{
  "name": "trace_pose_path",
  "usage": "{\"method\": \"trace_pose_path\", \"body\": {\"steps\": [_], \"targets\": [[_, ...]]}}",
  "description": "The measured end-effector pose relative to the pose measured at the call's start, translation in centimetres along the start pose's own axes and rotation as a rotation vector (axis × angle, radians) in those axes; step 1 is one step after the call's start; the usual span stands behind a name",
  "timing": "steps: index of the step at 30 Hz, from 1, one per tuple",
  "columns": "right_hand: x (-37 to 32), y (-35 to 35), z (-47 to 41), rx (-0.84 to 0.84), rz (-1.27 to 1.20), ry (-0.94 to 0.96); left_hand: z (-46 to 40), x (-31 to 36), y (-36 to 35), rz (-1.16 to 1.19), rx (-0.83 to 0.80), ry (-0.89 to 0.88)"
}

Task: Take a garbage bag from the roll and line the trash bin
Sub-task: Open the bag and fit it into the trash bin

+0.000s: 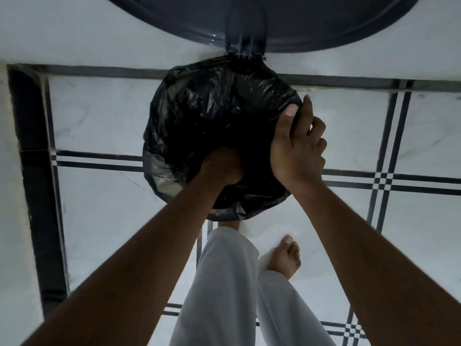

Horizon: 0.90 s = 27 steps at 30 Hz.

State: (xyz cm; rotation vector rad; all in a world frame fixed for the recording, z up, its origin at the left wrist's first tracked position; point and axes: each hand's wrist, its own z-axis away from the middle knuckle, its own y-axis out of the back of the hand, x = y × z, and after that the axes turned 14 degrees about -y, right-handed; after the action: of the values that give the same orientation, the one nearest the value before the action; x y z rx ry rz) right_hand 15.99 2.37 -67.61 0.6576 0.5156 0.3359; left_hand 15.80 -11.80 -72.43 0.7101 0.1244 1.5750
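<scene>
Since the black garbage bag [212, 113] is thin, soft film, it looks light, slippery and easy to tear, so best held at the folded-over edge, not mid-sheet. It already sits in the trash bin [174, 186], its mouth draped over the rim all round; the bin body is almost fully hidden under it. Right hand [298, 146] pinches the bag's edge at the rim, thumb on top, fingers curled beneath. Left hand [220, 168] is plunged inside, well below that pinch; whether it's spread or fisted, can't tell. My read: liner is on, being pushed down. Beyond the pinch, the open lid [262, 23] stands up at the hinge. Tiled floor [99, 116] is open on both sides; bare foot [285, 255] near the base.
</scene>
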Motion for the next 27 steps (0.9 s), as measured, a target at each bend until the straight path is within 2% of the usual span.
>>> {"method": "trace_pose_path", "body": {"steps": [2, 4, 6, 8, 9, 10, 13, 14, 16, 18, 21, 23, 25, 27], "targets": [[-0.3, 0.3, 0.2, -0.023, 0.003, -0.017, 3.1, 0.8, 0.3, -0.024, 0.286, -0.117], [-0.5, 0.4, 0.4, -0.032, 0.010, -0.025, 5.2, 1.0, -0.2, 0.060, 0.640, -0.300], [-0.6, 0.5, 0.5, -0.030, 0.029, -0.027, 5.0, 0.6, -0.2, 0.134, 0.839, -0.421], [-0.6, 0.4, 0.5, -0.022, 0.033, -0.021, 2.9, -0.2, 0.0, 0.131, 0.851, -0.427], [-0.5, 0.4, 0.5, -0.018, 0.033, -0.013, 1.4, -0.6, 0.2, 0.107, 0.800, -0.389], [-0.4, 0.3, 0.4, -0.014, 0.035, -0.005, -0.1, -0.9, 0.4, 0.077, 0.703, -0.321], [0.2, 0.2, 0.2, -0.012, 0.042, 0.023, -2.8, -1.5, 1.1, 0.053, 0.274, -0.076], [0.1, 0.2, 0.2, -0.018, 0.039, 0.028, -3.1, -1.4, 1.4, 0.057, 0.194, -0.032], [0.0, 0.5, 0.1, -0.044, 0.004, 0.017, -2.6, -0.3, 1.8, 0.023, 0.164, -0.003], [0.2, 1.2, 0.3, -0.064, -0.093, 0.003, 0.1, 1.2, 2.0, -0.004, 0.276, -0.031], [1.2, 2.9, 2.0, 0.008, -0.250, 0.036, 7.4, 2.2, 0.4, -0.015, 0.730, -0.141], [2.0, 3.3, 3.3, 0.010, -0.326, -0.008, 11.9, 2.5, -1.6, 0.021, 0.936, -0.088], [2.6, 2.7, 4.5, -0.055, -0.403, -0.101, 14.2, 2.1, -3.6, 0.220, 0.940, 0.071], [2.7, 1.9, 5.3, -0.145, -0.485, -0.171, 14.0, 1.0, -4.7, 0.624, 0.942, 0.170]]}}
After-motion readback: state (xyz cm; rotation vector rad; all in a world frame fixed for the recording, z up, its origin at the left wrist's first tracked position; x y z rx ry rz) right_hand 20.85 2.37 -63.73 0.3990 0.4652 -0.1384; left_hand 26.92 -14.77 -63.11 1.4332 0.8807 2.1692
